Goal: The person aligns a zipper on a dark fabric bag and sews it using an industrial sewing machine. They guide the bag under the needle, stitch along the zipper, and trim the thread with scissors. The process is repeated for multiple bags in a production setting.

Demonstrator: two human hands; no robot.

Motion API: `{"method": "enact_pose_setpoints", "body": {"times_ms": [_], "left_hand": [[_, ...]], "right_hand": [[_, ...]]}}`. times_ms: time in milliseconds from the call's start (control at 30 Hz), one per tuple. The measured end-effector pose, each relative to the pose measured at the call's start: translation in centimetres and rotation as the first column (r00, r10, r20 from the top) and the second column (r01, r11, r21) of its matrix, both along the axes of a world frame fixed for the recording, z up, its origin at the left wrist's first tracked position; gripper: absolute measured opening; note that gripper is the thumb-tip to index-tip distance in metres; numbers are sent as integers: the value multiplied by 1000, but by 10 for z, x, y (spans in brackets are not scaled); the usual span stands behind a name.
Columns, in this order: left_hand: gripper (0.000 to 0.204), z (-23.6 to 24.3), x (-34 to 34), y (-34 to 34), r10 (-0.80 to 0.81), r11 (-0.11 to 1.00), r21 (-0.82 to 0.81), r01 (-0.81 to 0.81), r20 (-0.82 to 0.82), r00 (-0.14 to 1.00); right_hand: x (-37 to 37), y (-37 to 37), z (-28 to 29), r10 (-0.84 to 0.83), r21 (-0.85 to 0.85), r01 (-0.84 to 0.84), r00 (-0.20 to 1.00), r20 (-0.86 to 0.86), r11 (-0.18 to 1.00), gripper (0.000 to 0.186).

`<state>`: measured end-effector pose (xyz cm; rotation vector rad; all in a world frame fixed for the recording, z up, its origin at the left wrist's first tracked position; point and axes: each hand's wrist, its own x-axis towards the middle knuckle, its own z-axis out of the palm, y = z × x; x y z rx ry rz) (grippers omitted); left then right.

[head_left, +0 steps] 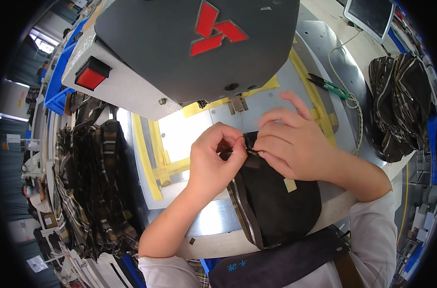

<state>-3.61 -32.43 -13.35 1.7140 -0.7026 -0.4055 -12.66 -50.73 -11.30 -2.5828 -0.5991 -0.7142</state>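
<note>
A dark brown fabric pouch (283, 206) with a metal zipper along its left edge lies at the front of the sewing machine's bed. With thumb and forefinger, my left hand (209, 158) pinches the pouch's upper end. My right hand (295, 144) is closed on the same end from the other side, its forefinger raised. What lies exactly between the fingertips is small and partly hidden. A small pale yellow tag (290, 185) sits on the pouch below my right hand.
The grey sewing machine head (199, 53) overhangs the metal bed beyond my hands. Green-handled thread snips (329, 86) and a cord (360, 120) lie at the right. Dark zippered pieces (400, 105) are stacked far right; plaid fabric pieces (96, 182) hang at the left.
</note>
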Motion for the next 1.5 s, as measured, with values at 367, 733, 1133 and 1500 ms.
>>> {"method": "enact_pose_setpoints", "body": {"times_ms": [367, 733, 1133, 1500], "left_hand": [[9, 4, 2, 1, -214, 976, -9, 216, 74, 974], [22, -10, -4, -6, -3, 1000, 11, -3, 477, 879], [31, -10, 2, -1, -72, 996, 25, 87, 798, 599], [27, -12, -3, -3, -156, 985, 112, 131, 898, 411]], "right_hand": [[0, -6, -4, -123, 146, 145, 981, -148, 979, 18], [2, 6, -20, -120, -67, 146, 948, 295, 987, 10], [-1, -2, 9, -132, 236, 140, 990, -47, 962, 17], [25, -9, 22, -19, 77, 78, 814, -581, 994, 6]]}}
